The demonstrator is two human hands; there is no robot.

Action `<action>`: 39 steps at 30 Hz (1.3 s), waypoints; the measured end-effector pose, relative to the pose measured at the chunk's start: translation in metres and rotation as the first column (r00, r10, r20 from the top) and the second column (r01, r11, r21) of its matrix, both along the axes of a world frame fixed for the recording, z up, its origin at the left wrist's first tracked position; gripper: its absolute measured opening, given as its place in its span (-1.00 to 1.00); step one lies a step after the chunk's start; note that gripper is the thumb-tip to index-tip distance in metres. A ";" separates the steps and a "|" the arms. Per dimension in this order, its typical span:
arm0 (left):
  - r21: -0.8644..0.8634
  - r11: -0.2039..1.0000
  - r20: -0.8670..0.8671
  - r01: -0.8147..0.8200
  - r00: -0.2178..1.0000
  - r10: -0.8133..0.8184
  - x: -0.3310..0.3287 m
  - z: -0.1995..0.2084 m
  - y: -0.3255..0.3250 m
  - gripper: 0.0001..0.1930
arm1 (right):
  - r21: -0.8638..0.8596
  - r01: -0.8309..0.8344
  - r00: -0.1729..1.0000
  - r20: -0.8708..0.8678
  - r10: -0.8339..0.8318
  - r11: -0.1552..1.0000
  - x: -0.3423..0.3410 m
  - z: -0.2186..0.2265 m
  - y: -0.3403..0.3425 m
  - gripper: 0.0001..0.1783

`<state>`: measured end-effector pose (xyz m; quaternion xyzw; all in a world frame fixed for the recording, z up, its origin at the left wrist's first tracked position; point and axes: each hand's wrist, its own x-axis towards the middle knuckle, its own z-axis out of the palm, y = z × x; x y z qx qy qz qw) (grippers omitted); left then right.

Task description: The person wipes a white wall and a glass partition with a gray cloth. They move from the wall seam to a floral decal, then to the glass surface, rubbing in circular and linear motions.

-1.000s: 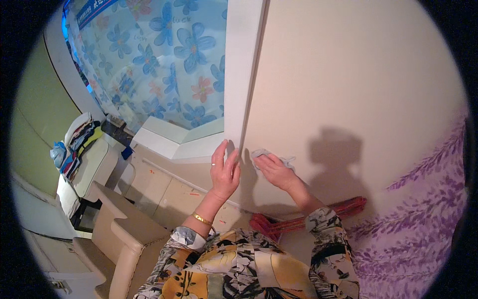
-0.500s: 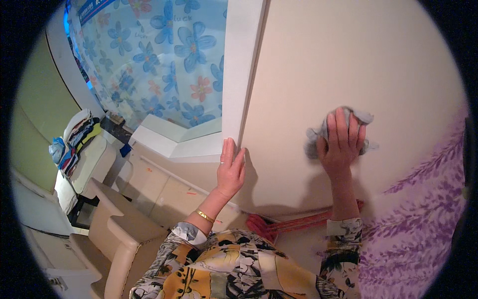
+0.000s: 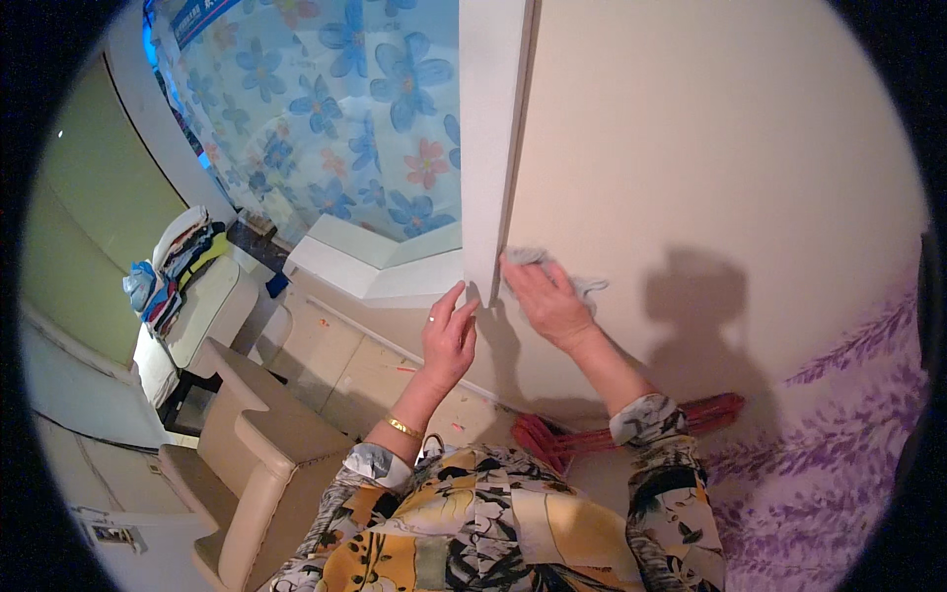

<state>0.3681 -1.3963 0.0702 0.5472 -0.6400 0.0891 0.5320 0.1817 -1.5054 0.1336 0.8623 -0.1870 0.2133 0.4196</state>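
Observation:
A grey cloth is pressed flat against the cream wall under my right hand, beside the white window frame. Its loose edge sticks out past the fingers on the right. My left hand holds nothing; its fingers are stretched out and apart near the lower corner of the frame. Whether those fingertips touch the frame, I cannot tell. Behind the frame hangs a light blue covering printed with blue and pink flowers.
A red slatted item lies low against the wall. Purple-patterned fabric is at the right. To the left stand a beige chair and a pale table bearing a pile of folded clothes.
My right hand has slid the cloth leftward across the wall to the window frame. My left hand has come slightly down off the frame's face. The view has shifted a little.

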 end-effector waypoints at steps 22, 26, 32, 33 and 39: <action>-0.176 0.975 0.110 0.139 0.986 -0.121 -0.020 0.031 -0.041 -0.45 | -0.003 0.098 0.943 0.320 -0.092 0.995 -0.093 0.028 0.022 -0.45; -0.243 0.957 0.151 0.157 0.981 -0.122 -0.025 0.046 -0.059 -0.49 | -0.062 0.248 0.796 0.581 -0.167 0.967 -0.120 0.031 0.024 -0.48; -0.337 0.922 0.292 0.189 0.952 -0.089 -0.012 0.058 -0.083 -0.53 | 0.027 0.393 0.443 0.871 -0.215 0.919 -0.162 -0.010 0.012 -0.51; -0.345 0.924 0.332 0.166 0.942 -0.045 -0.008 0.057 -0.088 -0.52 | 0.060 0.412 0.363 0.904 -0.225 0.909 -0.169 -0.021 0.011 -0.49; -0.347 0.927 0.508 0.141 0.859 0.059 0.010 0.039 -0.114 -0.51 | 0.163 0.513 0.068 0.971 -0.229 0.843 -0.186 -0.083 -0.001 -0.24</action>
